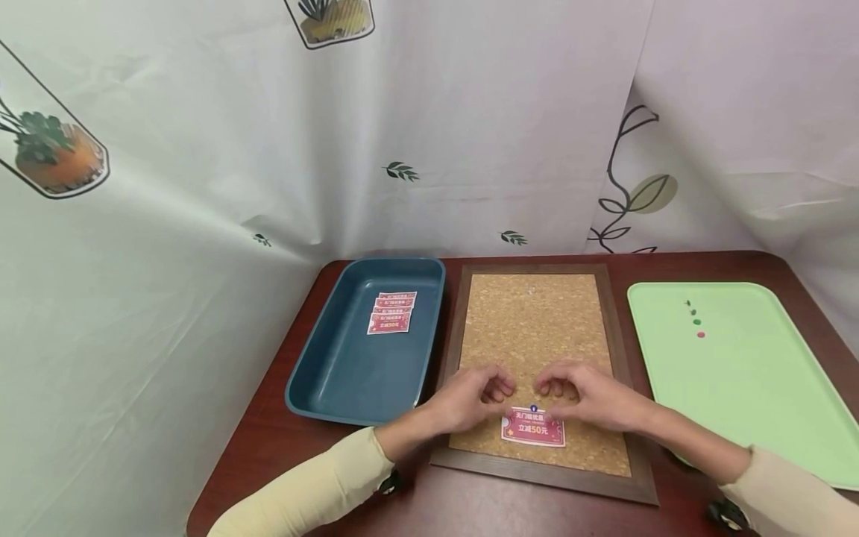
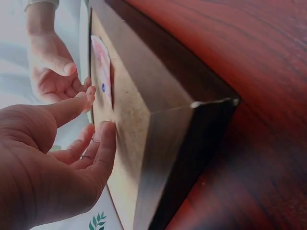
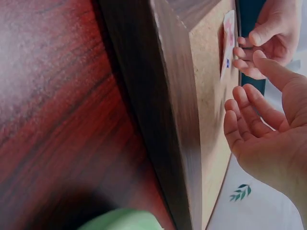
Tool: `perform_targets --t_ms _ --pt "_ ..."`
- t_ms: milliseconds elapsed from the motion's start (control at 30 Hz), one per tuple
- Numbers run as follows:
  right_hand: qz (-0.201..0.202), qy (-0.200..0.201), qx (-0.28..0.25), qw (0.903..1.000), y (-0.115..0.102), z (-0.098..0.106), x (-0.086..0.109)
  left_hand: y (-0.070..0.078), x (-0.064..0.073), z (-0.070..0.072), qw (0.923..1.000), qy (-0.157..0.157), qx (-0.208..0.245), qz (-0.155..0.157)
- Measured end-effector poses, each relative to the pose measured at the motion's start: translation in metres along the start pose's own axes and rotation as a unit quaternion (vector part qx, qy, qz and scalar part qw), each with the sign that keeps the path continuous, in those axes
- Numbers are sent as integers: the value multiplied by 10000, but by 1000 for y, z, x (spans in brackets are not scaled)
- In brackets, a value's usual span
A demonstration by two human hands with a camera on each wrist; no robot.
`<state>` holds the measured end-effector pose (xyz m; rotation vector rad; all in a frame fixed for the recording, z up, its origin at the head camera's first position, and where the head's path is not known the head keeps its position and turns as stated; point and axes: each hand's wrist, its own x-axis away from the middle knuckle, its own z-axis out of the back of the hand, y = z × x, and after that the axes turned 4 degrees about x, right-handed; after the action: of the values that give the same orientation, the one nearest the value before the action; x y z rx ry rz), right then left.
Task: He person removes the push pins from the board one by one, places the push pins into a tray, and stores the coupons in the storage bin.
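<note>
A framed corkboard [image 1: 537, 328] lies on the dark red table. Near its front edge is a pink coupon [image 1: 532, 431] with Chinese print, and a blue push pin [image 1: 533, 408] sits at the middle of its top edge. My left hand [image 1: 472, 400] hovers at the coupon's left side, fingers loosely bent, holding nothing. Opposite it, at the right side, my right hand [image 1: 590, 395] has the same loose curve and is also without anything in it. Both wrist views show gaps between thumb and fingers, with the blue pin [image 2: 103, 87] beyond the left fingertips.
To the left stands a blue tray [image 1: 322, 321] with several overlapping pink coupons [image 1: 391, 322]. A light green tray [image 1: 745, 395] on the right carries several small push pins [image 1: 697, 322]. One clear pin [image 1: 531, 290] is near the corkboard's far edge. A printed white curtain [image 1: 470, 149] hangs behind.
</note>
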<state>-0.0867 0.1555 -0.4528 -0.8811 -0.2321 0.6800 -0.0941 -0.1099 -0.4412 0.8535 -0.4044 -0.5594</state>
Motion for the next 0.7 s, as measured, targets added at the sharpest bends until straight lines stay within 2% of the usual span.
perform_targets --t_ms 200,333,533,700 --pt "2 68 426 9991 0 -6 -4 -5 -1 -3 9998 -100 -164 74" --pt "52 53 515 9986 1 -8 -8 -5 -2 -2 9984 -233 -521 -10" --pt "103 122 542 9984 4 -13 -11 -6 -6 -3 9907 -388 -1241 -402" --pt "128 238 793 9965 5 -17 -13 -7 -8 -4 9838 -507 -1603 -618"
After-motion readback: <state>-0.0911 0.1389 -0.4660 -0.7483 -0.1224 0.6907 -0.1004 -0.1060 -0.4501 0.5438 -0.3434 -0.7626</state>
